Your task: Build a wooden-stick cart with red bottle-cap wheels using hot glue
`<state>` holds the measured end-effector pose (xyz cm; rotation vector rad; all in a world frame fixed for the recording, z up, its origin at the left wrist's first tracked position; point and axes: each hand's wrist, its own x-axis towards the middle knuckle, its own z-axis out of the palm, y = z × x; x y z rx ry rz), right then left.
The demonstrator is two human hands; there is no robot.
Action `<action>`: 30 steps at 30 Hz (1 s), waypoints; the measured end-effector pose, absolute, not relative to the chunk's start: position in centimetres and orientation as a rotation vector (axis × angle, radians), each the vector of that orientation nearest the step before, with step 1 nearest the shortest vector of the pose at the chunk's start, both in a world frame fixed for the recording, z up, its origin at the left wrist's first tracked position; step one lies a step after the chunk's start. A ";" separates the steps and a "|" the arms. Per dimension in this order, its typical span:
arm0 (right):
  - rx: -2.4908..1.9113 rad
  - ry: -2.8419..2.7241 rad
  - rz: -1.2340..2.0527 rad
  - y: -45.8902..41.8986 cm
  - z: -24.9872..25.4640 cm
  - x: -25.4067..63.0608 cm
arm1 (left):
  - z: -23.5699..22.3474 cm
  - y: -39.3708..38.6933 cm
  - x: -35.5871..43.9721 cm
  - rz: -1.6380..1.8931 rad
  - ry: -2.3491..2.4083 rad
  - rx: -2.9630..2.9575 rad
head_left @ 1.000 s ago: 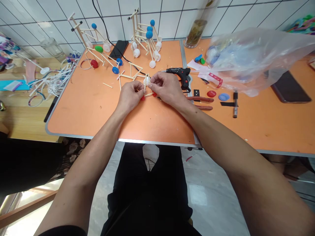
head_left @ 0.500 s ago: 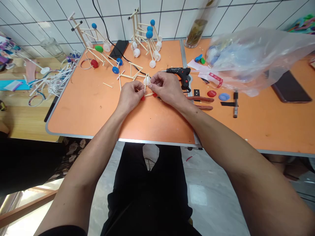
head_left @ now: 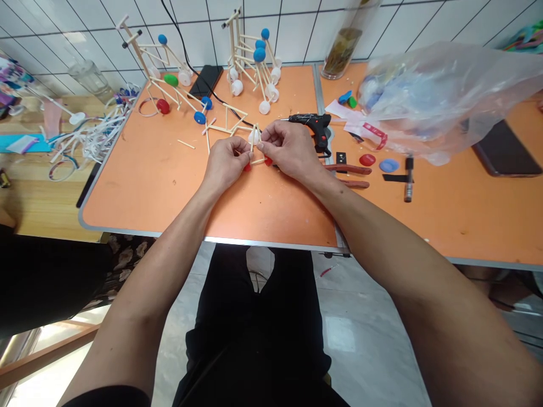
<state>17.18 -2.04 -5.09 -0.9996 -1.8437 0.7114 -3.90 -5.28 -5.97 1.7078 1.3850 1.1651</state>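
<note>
stick frame pinched between both hands, over the orange bench.
hands' pose matches the earlier frame; only the view has shifted slightly. counted: one stick frame in the fingers, two red pieces partly showing low on it; two larger stick models at the back; one glue gun, one marker. frame sits between the fingertips: left hand grips its left side, right hand its right, near the upright sticks.
</note>
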 end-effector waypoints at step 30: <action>-1.037 -1.825 0.735 -2.5 -4.7 17.1 | -6.4 -5.1 -4.3 1.175 1.375 1.712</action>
